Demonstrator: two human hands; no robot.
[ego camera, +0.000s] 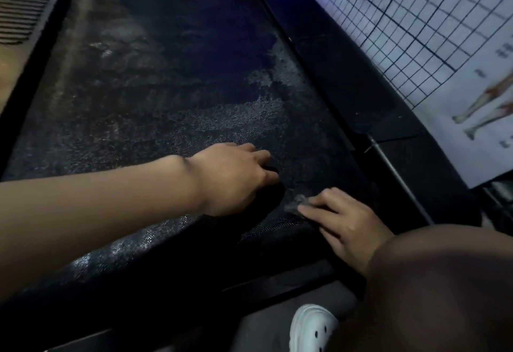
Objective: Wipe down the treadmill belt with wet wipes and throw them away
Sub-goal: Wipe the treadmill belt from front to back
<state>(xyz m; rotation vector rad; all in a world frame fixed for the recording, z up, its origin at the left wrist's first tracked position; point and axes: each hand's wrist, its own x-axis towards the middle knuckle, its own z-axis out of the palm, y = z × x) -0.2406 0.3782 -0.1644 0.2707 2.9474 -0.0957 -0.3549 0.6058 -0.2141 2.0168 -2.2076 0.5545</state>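
Pressing a crumpled, greyed wet wipe [297,204] against the treadmill belt [166,88], the right hand [344,226] lies with its fingers nearly straight on top of the wipe, close to the belt's right edge and near end. The left hand [233,177] reaches in from the left, near the wipe but apart from it. Its fingers bend down to the belt surface, and whether they hold anything cannot be told. Glistening wet patches mark the dark belt. A white clog [312,329] stands on the floor below. At right, a leg-anatomy poster [472,96] shows behind a wire grid [402,18].
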